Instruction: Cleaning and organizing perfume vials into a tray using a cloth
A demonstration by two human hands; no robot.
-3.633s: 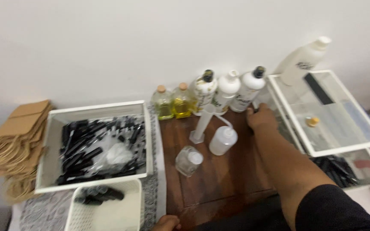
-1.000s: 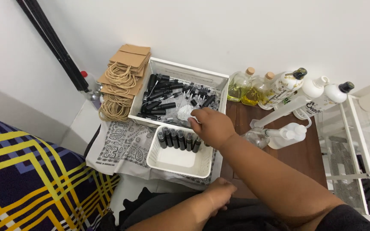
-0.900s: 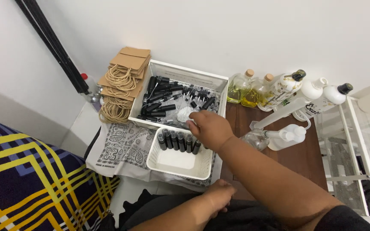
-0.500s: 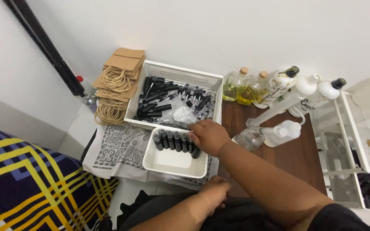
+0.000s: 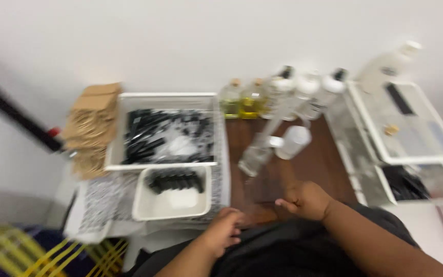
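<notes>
- A stack of brown paper bags [image 5: 92,125] sits far left, just beside the big white bin [image 5: 166,97].
- The big bin is full of small black bottles [image 5: 167,137].
- The small white tray [image 5: 173,201] is in front of it, with a row of black bottles [image 5: 175,180] at its back.
- The left hand [image 5: 223,232] rests at the desk's [image 5: 314,164] front edge, just right of the tray, fingers curled and holding nothing.
- The right hand [image 5: 306,200] is over bare desk, loosely clenched; I cannot tell if it holds anything.
- Clear bottles [image 5: 273,149] lie behind it.
- Oil bottles [image 5: 242,97] and white bottles [image 5: 308,87] line the wall.
- A clear box [image 5: 411,128] is on the right.
</notes>
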